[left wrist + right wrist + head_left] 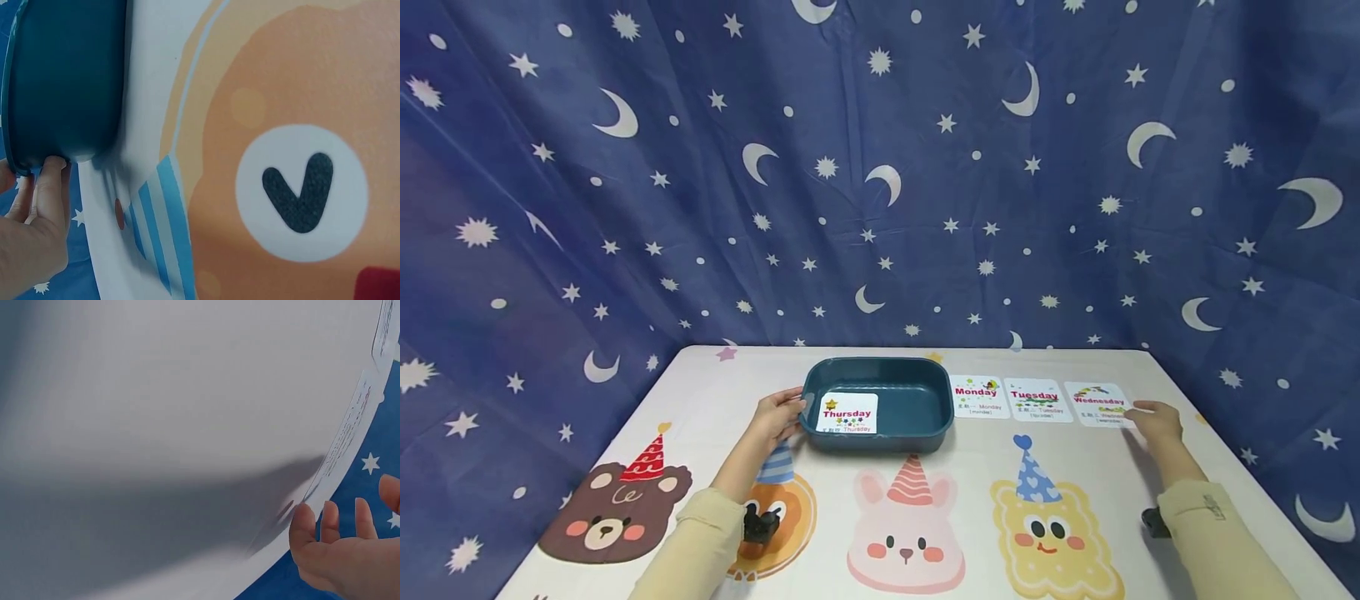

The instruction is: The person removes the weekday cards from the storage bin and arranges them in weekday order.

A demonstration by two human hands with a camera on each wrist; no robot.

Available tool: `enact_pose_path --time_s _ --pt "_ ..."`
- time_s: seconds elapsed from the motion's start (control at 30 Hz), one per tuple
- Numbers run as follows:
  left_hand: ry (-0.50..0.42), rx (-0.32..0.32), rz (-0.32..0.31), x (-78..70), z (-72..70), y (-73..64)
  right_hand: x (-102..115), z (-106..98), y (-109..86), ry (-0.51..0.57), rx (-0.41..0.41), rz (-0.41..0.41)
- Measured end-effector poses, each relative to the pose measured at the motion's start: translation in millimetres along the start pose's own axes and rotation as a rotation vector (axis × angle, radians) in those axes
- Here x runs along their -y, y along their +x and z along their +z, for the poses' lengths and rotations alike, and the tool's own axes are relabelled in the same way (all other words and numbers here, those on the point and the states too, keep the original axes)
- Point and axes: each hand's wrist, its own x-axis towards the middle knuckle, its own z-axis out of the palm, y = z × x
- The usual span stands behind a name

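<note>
A dark teal basin (916, 408) stands near the back of the table, with a white Thursday card (847, 413) inside it on the left. My left hand (777, 414) grips the basin's left end; the left wrist view shows the fingers of that hand (39, 215) at the rim of the basin (65, 81). To the right lie the Monday card (979, 397), the Tuesday card (1038, 401) and the Wednesday card (1097, 404) in a row. My right hand (1159, 419) is at the Wednesday card's right edge, its fingers loosely spread in the right wrist view.
The white tablecloth (730, 375) carries printed figures: a bear (613, 517), a rabbit (906, 533) and a yellow biscuit face (1052, 537). Behind the table hangs a blue curtain (880, 208) with moons and stars.
</note>
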Motion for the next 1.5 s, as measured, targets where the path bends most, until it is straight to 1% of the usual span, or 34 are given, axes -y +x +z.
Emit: enact_pose_path --time_s 0.13,0.2,0.3,0.4,0.43,0.53,0.67,0.9,1.07,1.23,1.5 --pt "0.006 -0.005 -0.006 1.0 0.6 -0.9 -2.4 1.3 -0.8 0.078 -0.019 0.032" --pt "0.010 -0.003 -0.004 1.0 0.6 -1.5 -1.4 4.1 -1.1 0.158 -0.031 0.041" --pt "0.009 -0.007 -0.004 0.4 0.9 -2.0 4.2 8.8 -4.5 0.253 -0.004 0.038" --pt "0.002 -0.007 -0.004 -0.1 1.1 -1.7 12.8 13.2 -10.8 0.325 0.054 0.050" --pt "-0.002 -0.007 -0.004 0.1 1.0 -1.3 16.0 14.5 -13.4 0.344 0.086 0.050" --pt "-0.004 -0.007 0.001 0.2 0.5 -0.7 27.8 18.9 -21.8 0.430 0.151 0.080" --pt "0.003 -0.007 0.005 0.8 -0.9 -0.5 43.4 26.2 -32.4 0.530 0.217 0.101" --pt "0.003 -0.006 0.005 0.3 -1.4 -1.6 59.2 33.0 -48.5 0.677 0.403 0.082" --pt "0.002 -0.006 0.000 0.2 -1.6 -0.5 71.4 39.6 -60.4 0.709 0.470 0.075" --pt "-0.002 -0.010 -0.010 0.2 -0.9 1.0 85.2 54.3 -73.1 0.666 0.495 0.058" --pt "0.006 -0.010 -0.010 0.1 0.5 0.0 111.4 84.5 -88.6 0.604 0.549 -0.001"
